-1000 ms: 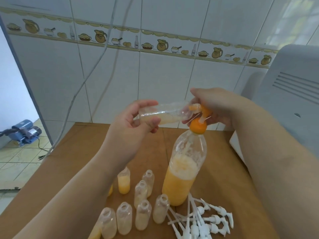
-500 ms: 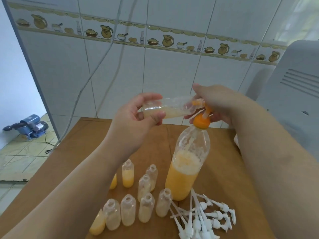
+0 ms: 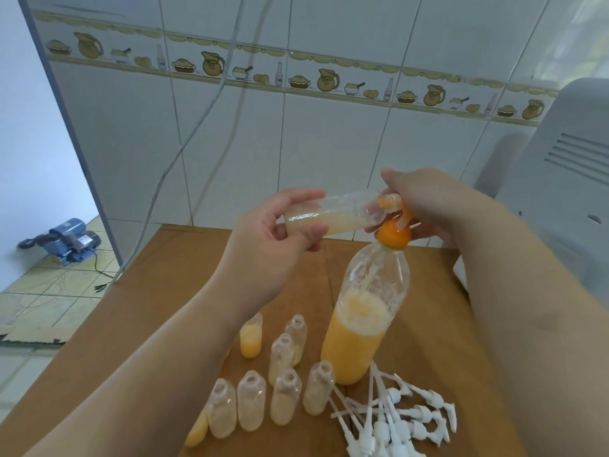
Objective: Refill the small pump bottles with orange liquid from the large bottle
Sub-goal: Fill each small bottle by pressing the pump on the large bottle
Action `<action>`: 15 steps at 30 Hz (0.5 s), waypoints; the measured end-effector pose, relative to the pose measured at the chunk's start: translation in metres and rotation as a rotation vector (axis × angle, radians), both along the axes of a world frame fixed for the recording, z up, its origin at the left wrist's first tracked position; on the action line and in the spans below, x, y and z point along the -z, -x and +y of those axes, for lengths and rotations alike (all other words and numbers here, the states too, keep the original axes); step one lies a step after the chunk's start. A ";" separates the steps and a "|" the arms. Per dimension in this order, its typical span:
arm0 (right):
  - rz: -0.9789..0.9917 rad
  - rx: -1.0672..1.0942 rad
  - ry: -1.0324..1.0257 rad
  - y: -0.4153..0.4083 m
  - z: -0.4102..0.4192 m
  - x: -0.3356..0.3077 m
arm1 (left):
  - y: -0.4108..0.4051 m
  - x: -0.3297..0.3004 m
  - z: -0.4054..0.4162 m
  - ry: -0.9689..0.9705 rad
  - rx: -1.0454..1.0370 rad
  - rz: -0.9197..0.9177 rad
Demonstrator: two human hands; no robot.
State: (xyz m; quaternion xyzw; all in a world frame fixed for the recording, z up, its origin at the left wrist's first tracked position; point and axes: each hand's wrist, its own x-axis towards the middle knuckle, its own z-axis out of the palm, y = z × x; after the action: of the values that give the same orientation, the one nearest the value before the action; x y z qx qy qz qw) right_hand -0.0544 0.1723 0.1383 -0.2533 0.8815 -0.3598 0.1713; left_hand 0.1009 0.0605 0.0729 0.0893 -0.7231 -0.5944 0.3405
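Near the middle of the frame the left hand [image 3: 263, 239] gripped a small clear bottle [image 3: 333, 214] lying almost on its side, thumb and fingers closed around its base end, with a shallow layer of pale orange liquid pooled along its lower wall. Its neck pointed right, to the orange pump top [image 3: 393, 234] of the large bottle [image 3: 365, 318], which stood upright on the wooden worktop [image 3: 184, 285] and was about half full of orange liquid under foam. The right hand [image 3: 428, 206] was curled over that pump top, fingers closed around the nozzle where it met the small bottle's mouth. In the lower centre a cluster of open small bottles [image 3: 283, 374] stood just left of the large bottle's base, filled to differing levels. A heap of white pump heads [image 3: 398, 420] lay at lower right, beside the large bottle.
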 end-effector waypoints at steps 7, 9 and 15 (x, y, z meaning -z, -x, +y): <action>0.029 0.049 -0.062 -0.002 -0.013 0.012 | 0.003 0.009 -0.006 0.056 -0.028 -0.033; 0.075 0.015 -0.097 0.001 -0.011 0.007 | 0.002 0.006 -0.005 0.057 -0.017 -0.025; 0.040 0.025 -0.007 -0.001 -0.008 0.003 | 0.003 0.003 -0.005 0.069 -0.014 0.005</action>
State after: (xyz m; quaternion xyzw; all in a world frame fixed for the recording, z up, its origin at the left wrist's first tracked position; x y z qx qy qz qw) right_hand -0.0538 0.1639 0.1356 -0.2488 0.8890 -0.3538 0.1503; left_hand 0.0978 0.0554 0.0703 0.0812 -0.7416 -0.5670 0.3493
